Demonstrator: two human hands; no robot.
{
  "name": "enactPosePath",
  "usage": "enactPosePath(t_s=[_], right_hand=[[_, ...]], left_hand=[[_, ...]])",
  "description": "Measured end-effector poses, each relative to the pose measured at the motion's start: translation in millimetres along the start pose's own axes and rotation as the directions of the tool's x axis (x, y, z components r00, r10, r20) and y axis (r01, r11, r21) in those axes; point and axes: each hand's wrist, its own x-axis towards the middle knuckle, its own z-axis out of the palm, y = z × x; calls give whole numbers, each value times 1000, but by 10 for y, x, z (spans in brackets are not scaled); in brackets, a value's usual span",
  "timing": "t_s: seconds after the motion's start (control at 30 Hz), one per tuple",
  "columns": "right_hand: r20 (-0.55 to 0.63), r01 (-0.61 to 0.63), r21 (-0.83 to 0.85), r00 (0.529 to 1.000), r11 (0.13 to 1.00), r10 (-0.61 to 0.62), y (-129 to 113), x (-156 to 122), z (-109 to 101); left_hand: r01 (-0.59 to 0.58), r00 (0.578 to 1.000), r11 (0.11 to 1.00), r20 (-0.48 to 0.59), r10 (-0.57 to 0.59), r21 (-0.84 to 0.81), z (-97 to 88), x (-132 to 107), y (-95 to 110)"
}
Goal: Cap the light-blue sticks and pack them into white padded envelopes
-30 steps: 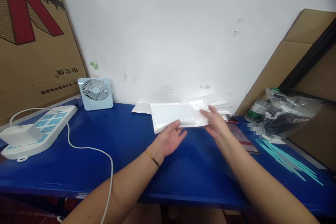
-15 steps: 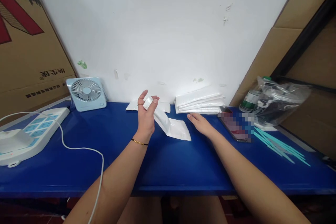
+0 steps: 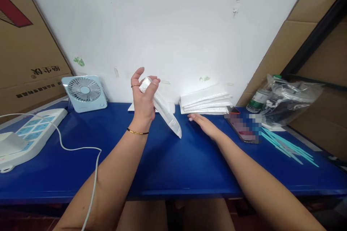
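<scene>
My left hand [image 3: 143, 103] is raised above the blue table, thumb and fingers closed on the end of a white padded plastic sleeve [image 3: 167, 113]. The sleeve slants down to the right, seen nearly edge-on. Behind that hand, another white sleeve [image 3: 171, 107] lies at the wall, partly hidden. My right hand [image 3: 204, 124] is low over the table with fingers stretched out, holding nothing I can see. Just beyond its fingertips sits a stack of folded white sleeves [image 3: 204, 101].
A light-blue fan [image 3: 85, 94] and a white power strip [image 3: 32, 133] with a cable stand left. To the right are a phone [image 3: 242, 130], teal strips [image 3: 290, 146], a bottle [image 3: 257, 101] and a clear plastic bag [image 3: 292, 97]. Cardboard [image 3: 29, 43] flanks the wall.
My left hand has risen and shifted left, lifting the sleeve, whose lower end swung up and turned edge-on. My right hand moved slightly left. The view shifted slightly.
</scene>
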Motion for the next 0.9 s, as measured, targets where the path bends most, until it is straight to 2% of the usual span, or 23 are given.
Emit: enactPosePath(t_s=[0.07, 0.13, 0.2, 0.4, 0.57, 0.7, 0.8, 0.9], right_hand=[[124, 76, -36, 990, 996, -71, -16, -30, -1], [233, 181, -108, 960, 978, -152, -18, -47, 23], [271, 268, -191, 939, 944, -212, -11, -42, 81], [204, 360, -305, 929, 882, -309, -25, 30, 291], [190, 376, -400, 926, 836, -326, -26, 32, 273], [171, 342, -451, 940, 824, -296, -21, 2, 209], [183, 338, -455, 941, 824, -285, -24, -8, 184], [195, 348, -446, 937, 824, -290, -25, -3, 176]], left_hand=[[5, 1000, 1000, -2, -5, -4, 35, 10, 29], [17, 1000, 1000, -15, -17, -18, 42, 28, 44], [29, 999, 999, -27, -30, -29, 29, 45, 45], [66, 997, 997, -48, -68, -40, -35, 40, -4], [79, 989, 995, -118, -86, -60, -211, 168, 17], [27, 988, 997, -148, -37, -70, -418, 363, 183], [-25, 996, 995, -88, 17, -91, -517, 484, 375], [-60, 998, 996, -22, 59, -66, -536, 550, 577]])
